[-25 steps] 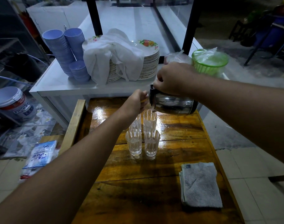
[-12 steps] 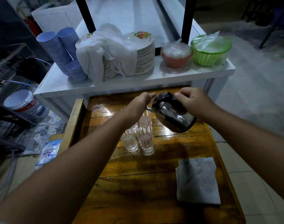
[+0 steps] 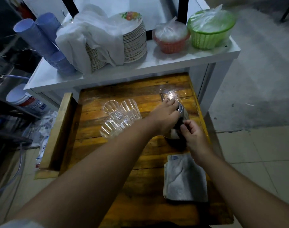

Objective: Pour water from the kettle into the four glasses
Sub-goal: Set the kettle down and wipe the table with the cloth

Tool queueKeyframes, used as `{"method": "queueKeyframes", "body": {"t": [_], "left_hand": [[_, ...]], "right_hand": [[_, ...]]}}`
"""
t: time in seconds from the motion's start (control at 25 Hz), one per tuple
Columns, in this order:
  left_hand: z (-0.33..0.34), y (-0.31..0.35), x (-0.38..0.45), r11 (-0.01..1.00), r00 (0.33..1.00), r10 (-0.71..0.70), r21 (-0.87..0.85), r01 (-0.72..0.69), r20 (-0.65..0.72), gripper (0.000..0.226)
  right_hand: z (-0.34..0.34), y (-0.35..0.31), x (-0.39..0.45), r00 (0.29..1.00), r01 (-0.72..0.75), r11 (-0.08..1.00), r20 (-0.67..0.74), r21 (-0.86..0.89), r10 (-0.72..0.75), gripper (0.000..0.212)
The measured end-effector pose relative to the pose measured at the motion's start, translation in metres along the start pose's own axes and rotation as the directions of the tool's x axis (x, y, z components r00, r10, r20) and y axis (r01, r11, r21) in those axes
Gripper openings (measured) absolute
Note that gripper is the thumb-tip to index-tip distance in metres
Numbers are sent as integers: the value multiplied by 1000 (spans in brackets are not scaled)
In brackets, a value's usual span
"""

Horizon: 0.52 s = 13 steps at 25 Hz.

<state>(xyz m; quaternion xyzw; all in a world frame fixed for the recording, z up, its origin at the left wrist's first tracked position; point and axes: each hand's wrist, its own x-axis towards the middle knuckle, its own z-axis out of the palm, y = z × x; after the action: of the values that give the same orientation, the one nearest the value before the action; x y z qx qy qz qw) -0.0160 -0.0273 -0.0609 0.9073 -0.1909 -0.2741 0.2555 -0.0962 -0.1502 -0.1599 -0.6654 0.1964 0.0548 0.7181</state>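
Dim light, bluish cast. Wooden desk (image 3: 94, 150) at centre, planks glossy w/ glare toward 12. White shelf unit (image 3: 173, 63) butts it at 12, two black posts (image 3: 183, 7) rising behind. Pale floor tiles (image 3: 255, 162) at 3–4, grey concrete floor (image 3: 255, 79) at 2. Clutter at 9, prob. a paint bucket (image 3: 23, 99).

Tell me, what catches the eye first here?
Both hands meet on a steel kettle standing on the wet wooden table: left hand on top, right hand at its near side. Left of it cluster clear glasses; behind, a tall plate stack.
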Motion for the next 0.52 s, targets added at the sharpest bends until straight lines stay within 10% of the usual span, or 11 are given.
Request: {"method": "queueKeyframes", "body": {"t": [0.52], "left_hand": [[45, -6, 8, 918, 992, 121, 386, -96, -42, 72]], "right_hand": [[-8, 39, -16, 995, -13, 1000, -99, -5, 13, 16]]}}
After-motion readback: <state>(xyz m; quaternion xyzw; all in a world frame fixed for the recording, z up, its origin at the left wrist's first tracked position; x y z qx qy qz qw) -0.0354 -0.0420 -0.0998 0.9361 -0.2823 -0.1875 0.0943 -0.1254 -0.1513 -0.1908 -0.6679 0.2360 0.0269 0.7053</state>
